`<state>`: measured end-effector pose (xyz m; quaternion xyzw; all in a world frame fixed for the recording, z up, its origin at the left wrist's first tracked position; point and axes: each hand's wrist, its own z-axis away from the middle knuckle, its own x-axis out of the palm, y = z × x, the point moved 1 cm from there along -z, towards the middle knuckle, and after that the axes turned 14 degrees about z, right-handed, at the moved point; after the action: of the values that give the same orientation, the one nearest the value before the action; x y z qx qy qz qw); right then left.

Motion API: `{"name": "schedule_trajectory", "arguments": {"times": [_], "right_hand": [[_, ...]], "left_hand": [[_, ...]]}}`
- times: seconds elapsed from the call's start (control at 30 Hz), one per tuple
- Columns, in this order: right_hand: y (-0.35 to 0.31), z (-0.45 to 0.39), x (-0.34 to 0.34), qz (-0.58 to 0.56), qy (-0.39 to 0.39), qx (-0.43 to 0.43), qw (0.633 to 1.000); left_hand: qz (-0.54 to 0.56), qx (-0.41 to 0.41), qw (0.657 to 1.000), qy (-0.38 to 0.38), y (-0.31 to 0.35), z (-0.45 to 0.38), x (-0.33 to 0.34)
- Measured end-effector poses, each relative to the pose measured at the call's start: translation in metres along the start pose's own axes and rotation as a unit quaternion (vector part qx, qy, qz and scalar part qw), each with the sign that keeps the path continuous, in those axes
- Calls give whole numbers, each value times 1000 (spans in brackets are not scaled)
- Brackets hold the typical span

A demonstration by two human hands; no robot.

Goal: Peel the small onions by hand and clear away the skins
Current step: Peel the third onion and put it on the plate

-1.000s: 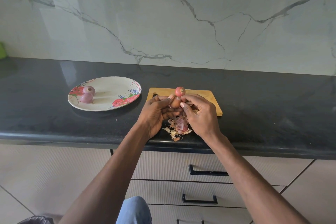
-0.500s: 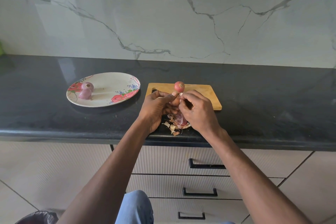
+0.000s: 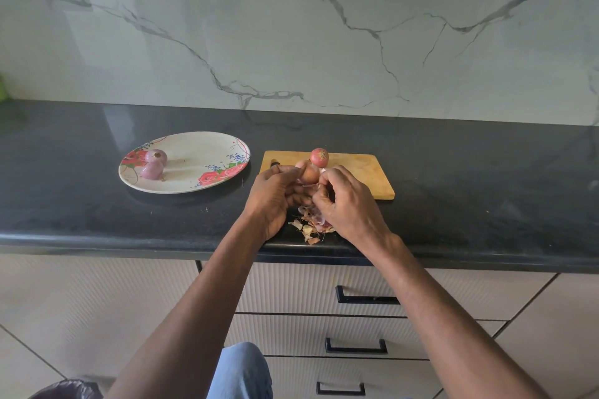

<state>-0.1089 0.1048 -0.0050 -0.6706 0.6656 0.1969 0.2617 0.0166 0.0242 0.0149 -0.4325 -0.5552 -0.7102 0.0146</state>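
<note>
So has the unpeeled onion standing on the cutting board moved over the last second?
No. The unpeeled onion sits at the same spot near the far edge of the cutting board, just beyond both hands; only the head camera shifted.

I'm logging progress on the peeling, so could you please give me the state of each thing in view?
Left hand: holds brown-skinned onion.
Right hand: pinches its skin.
Red onion: unpeeled, on cutting board.
Two onions: peeled, on plate.
Skins: piled on counter.
Drawers: closed.

Brown-skinned onion held above skins; red onion behind; 2 peeled onions on plate.
</note>
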Motion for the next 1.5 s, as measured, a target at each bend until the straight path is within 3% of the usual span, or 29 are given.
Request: {"name": "schedule_trajectory", "arguments": {"times": [0.4, 0.63, 0.87, 1.0, 1.5], "right_hand": [[8, -3, -11, -81, 37, 91, 992], [12, -7, -10, -197, -47, 177, 963], [14, -6, -10, -206, -9, 191, 960], [13, -7, -10, -237, -42, 184, 953], [14, -5, -8, -168, 16, 139, 976]], "left_hand": [[37, -18, 999, -14, 1, -2, -2], [13, -43, 997, -60, -1, 0, 0], [-31, 42, 998, -20, -5, -3, -5], [-33, 39, 998, -27, -6, -4, -6], [-161, 182, 968, -69, -8, -2, -6]]}}
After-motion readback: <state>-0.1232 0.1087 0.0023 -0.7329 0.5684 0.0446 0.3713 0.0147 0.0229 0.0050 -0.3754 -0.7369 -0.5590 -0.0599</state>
